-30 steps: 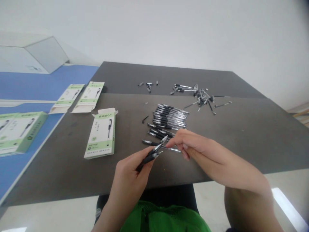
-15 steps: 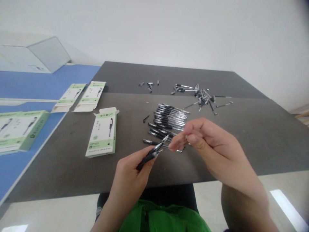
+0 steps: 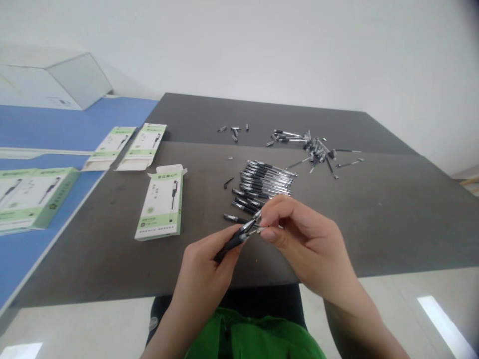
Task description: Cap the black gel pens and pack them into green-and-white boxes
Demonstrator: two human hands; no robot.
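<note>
The dark surface has its near edge just below both hands, so anything dropped on that side could fall to the floor. The right hand has a grip pinching a small pale piece between thumb and forefinger; the left hand has its grip closed around two pens. These are held above the nearer half of the surface. A low sweep of the right hand could knock the pen row behind it out of line. With two tips side by side, a crowded left grip could let one pen slide against the other. The pale piece, mostly covered by fingers, could slip loose if pinched off-centre; whether it touches a tip I cannot tell.

Of the writing, the upright-facing carton near the surface's left edge shows most: Chinese characters on a green band, a printed pen and a round green badge, too blurred to read surely. No brand is readable on the pens.
</note>
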